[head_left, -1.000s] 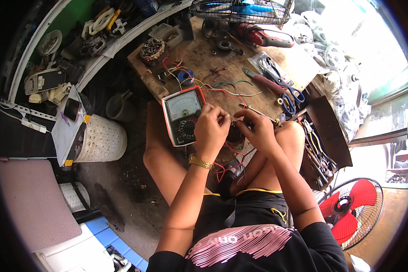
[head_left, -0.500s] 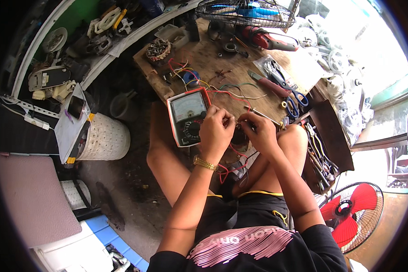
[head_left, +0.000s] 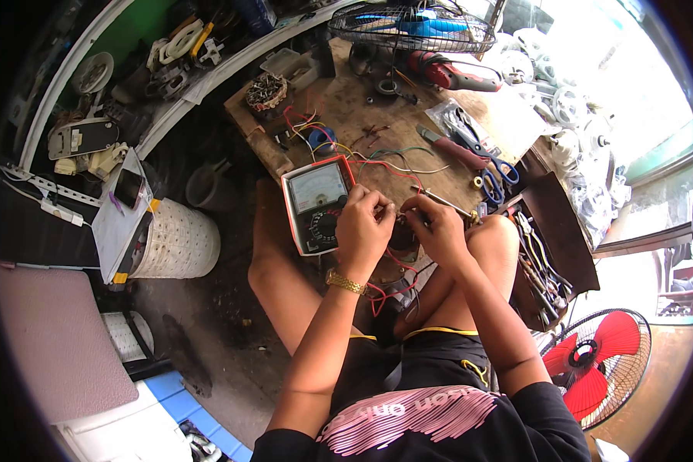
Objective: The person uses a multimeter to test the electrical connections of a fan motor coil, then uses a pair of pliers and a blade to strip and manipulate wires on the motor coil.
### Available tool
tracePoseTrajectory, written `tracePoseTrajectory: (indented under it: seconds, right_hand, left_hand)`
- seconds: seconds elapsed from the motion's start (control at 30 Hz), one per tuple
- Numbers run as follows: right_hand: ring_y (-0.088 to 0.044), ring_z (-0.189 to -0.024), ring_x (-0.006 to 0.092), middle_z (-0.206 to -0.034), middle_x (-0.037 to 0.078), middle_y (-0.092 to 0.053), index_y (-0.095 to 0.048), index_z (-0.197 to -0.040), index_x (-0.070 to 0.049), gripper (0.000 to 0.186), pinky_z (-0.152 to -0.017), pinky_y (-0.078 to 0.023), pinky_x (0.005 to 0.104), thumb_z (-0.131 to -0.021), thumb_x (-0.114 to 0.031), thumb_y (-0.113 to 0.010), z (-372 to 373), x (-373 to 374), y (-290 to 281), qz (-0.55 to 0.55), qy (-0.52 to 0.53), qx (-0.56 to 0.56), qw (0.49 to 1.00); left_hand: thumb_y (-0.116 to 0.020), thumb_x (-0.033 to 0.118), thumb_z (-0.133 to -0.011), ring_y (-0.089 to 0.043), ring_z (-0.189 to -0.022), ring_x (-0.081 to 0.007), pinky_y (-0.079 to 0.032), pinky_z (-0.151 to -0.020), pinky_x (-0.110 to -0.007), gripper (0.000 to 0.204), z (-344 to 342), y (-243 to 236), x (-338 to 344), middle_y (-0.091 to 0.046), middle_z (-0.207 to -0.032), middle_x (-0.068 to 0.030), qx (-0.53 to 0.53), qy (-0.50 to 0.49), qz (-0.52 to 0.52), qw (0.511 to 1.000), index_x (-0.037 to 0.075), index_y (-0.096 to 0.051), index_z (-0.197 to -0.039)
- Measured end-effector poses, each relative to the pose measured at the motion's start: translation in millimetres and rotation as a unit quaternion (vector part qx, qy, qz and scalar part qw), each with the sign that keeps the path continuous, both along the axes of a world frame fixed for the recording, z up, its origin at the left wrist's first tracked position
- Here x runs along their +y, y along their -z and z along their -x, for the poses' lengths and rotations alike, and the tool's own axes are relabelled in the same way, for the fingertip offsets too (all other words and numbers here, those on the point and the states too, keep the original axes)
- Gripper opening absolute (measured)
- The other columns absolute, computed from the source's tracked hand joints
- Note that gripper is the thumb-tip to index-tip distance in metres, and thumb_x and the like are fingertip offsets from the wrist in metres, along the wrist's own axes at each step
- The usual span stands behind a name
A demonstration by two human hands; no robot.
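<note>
My left hand (head_left: 366, 224), with a gold-coloured watch (head_left: 346, 282) on its wrist, is closed in a pinch beside an analog multimeter (head_left: 318, 189) in a red-edged case. Just to its right, my right hand (head_left: 437, 231) pinches too, its fingertips a short gap from the left ones. Whatever sits between the fingers is too small to make out. Below and between the hands lies a dark round part (head_left: 403, 237), mostly hidden. Red wires (head_left: 377, 296) loop down from there between my legs.
A wooden table (head_left: 346, 115) carries loose wires, a blue tape roll (head_left: 323, 139), blue-handled scissors (head_left: 502, 179) and a red power tool (head_left: 454, 75). An open toolbox (head_left: 566, 239) stands right of my knee, a red-bladed fan (head_left: 589, 354) behind it. At left is a white basket (head_left: 181, 242).
The view has tilted slightly, shifting the table a little. Both hands stay pinched close together, with only small finger movement.
</note>
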State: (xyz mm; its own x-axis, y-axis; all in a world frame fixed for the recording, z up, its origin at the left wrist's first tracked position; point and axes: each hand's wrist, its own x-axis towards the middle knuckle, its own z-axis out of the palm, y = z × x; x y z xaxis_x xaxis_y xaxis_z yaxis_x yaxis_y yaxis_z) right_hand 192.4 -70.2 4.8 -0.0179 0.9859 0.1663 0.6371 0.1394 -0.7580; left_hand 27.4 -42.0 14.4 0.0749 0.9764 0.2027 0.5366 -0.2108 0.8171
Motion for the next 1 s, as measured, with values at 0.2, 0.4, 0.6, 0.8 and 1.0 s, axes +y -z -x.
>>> tracePoseTrajectory:
  seconds: [0.2,0.4,0.6,0.8,1.0]
  right_hand:
    - [-0.064,-0.066,0.0211,-0.074,0.007,-0.064,-0.065,-0.117,-0.010,0.019,-0.062,-0.049,0.0336,-0.099,-0.015,-0.064,-9.6,-12.9,-0.3,0.035,0.031,0.129,0.991]
    - [-0.052,-0.069,0.0066,-0.081,-0.001,-0.056,-0.057,-0.128,-0.005,0.026,-0.059,-0.041,0.0212,-0.104,-0.013,-0.060,-27.8,-62.3,-28.2,0.136,0.064,0.431,0.890]
    - [-0.069,-0.095,0.0149,-0.098,0.006,-0.070,-0.062,-0.115,-0.001,0.018,-0.083,-0.055,0.0274,-0.100,-0.009,-0.067,8.9,-113.3,-35.8,0.134,0.033,0.652,0.746]
    - [-0.068,-0.094,0.0153,-0.103,0.009,-0.073,-0.069,-0.107,0.001,0.013,-0.085,-0.053,0.0291,-0.094,0.000,-0.070,32.4,-99.4,-40.0,0.028,0.020,0.478,0.878]
    - [-0.062,-0.107,0.0347,-0.111,0.011,-0.071,-0.070,-0.102,-0.006,0.020,-0.091,-0.049,0.0438,-0.083,0.000,-0.071,-55.0,32.5,-7.0,-0.227,0.067,-0.062,0.970]
  left_hand:
    - [-0.074,0.008,-0.088,-0.069,-0.076,-0.0289,-0.055,-0.065,-0.040,0.012,5.0,2.1,-0.5,-0.060,-0.094,-0.0129,-0.016,0.024,-0.029,0.999,-0.001,-0.066,-0.088]
    - [-0.075,0.002,-0.086,-0.059,-0.069,-0.0195,-0.050,-0.066,-0.031,0.019,17.7,-20.1,-21.1,-0.059,-0.087,-0.0075,-0.046,0.025,-0.079,0.996,0.000,-0.066,-0.103]
    - [-0.074,0.003,-0.087,-0.053,-0.079,-0.0042,-0.045,-0.066,-0.021,0.031,25.2,-33.1,-81.0,-0.064,-0.102,-0.0020,-0.205,0.192,0.162,0.946,0.003,-0.062,-0.116]
    - [-0.072,-0.001,-0.090,-0.059,-0.090,-0.0037,-0.053,-0.085,-0.021,0.048,14.1,-14.1,-103.0,-0.058,-0.104,0.0013,-0.425,0.201,0.227,0.853,0.004,-0.052,-0.134]
    - [-0.066,0.008,-0.097,-0.048,-0.070,-0.0010,-0.042,-0.061,-0.020,0.013,33.6,-10.3,-81.1,-0.057,-0.084,0.0046,-0.259,0.014,0.135,0.956,0.004,-0.060,-0.107]
